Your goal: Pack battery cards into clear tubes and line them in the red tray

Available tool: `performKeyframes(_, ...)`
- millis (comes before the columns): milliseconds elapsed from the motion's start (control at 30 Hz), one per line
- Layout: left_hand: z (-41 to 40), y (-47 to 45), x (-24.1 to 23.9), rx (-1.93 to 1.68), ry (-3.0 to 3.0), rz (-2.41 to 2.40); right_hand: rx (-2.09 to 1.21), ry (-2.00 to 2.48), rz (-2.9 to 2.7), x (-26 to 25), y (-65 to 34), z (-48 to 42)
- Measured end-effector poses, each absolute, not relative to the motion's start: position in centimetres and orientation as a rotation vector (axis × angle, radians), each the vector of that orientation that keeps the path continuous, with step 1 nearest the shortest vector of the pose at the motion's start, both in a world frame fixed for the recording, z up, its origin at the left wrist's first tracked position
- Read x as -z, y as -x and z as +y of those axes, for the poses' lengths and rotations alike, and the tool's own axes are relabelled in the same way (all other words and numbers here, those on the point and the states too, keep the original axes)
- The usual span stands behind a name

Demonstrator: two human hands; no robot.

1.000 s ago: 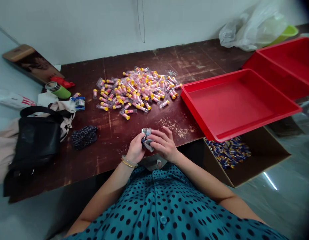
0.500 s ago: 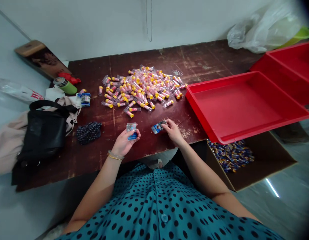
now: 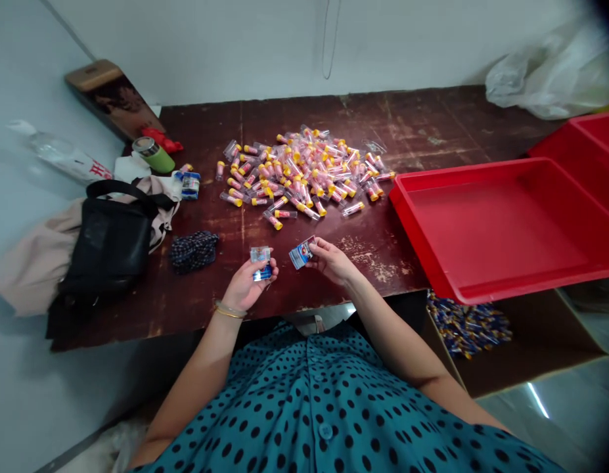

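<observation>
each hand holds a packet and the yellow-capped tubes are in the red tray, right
No: the head view shows the yellow-capped tubes piled on the table, beside the red tray. The left hand and right hand each hold a packet.

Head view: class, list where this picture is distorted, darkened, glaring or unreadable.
Head view: wide-angle stretch skews the table and red tray; the frame's right corners fade to black; a glare streak marks the floor; the clear packet in the left hand and blue packet in the right hand are too small to read.
</observation>
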State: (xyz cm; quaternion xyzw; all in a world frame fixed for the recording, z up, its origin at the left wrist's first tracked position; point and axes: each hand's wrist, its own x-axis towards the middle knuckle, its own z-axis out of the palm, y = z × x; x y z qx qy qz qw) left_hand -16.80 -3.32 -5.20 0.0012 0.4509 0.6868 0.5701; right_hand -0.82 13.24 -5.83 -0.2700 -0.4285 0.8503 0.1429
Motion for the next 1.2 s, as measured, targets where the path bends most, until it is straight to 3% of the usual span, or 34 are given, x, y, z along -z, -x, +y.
performKeyframes(133, -3.2, 18.1, 6.3, -1.671, -0.049, 1.174, -2.067, 0.868, -1.406, 6.5, -0.5, 15.8)
performKeyframes(267, -2.2, 21.5, 8.9, -1.683, -0.335, 1.651, -1.573, 1.068, -1.505, 8.5, -5.0, 19.3)
performKeyframes(367, -1.0, 24.6, 10.7, -1.651, -0.487, 1.933, -1.394, 1.112, -1.556, 10.2, -7.9, 20.1)
performKeyframes(667, 0.3, 28.3, 11.7, -1.061, -1.030, 2.552, -1.156, 1.153, -1.722, 11.1, -7.2, 18.5)
performKeyframes(900, -2.4, 27.4, 11.7, -1.085, -1.143, 2.715, -1.138, 1.156, -1.768, 12.1, -7.8, 18.9)
performKeyframes(1067, -7.2, 30.7, 12.1, -0.545, -1.121, 2.940, -1.091, 1.167, -1.780, 12.6, -7.7, 19.0)
performKeyframes(1200, -8.7, 33.2, 11.7, -0.438, -1.001, 3.018, -1.093, 1.160, -1.792, 12.3, -7.8, 19.0)
